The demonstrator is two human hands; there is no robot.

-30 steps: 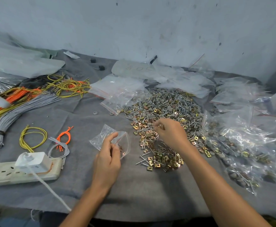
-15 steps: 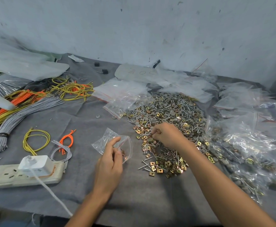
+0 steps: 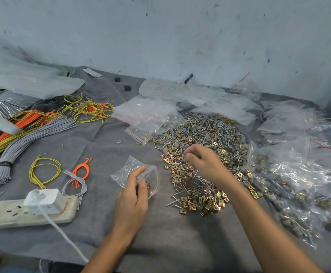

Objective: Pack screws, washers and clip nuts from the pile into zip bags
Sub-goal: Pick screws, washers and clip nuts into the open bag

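Observation:
A big pile of screws, grey washers and gold clip nuts (image 3: 204, 146) covers the grey cloth at centre right. My left hand (image 3: 134, 196) grips a small clear zip bag (image 3: 129, 170) just left of the pile, its mouth held open toward the pile; a few small parts lie inside. My right hand (image 3: 204, 162) hovers over the pile's left part, fingers curled, pinching small pieces between thumb and fingertips. What exactly it pinches is too small to tell.
Filled zip bags (image 3: 298, 184) heap at the right. Empty zip bags (image 3: 147, 115) lie behind the pile. Wire bundles (image 3: 29, 134) in grey, orange and yellow spread at the left. A power strip (image 3: 29, 212) with a white plug and cable sits at front left.
My right hand drew back slightly from the pile's middle toward its left side and lifted with pinched pieces. The left hand kept the bag in place.

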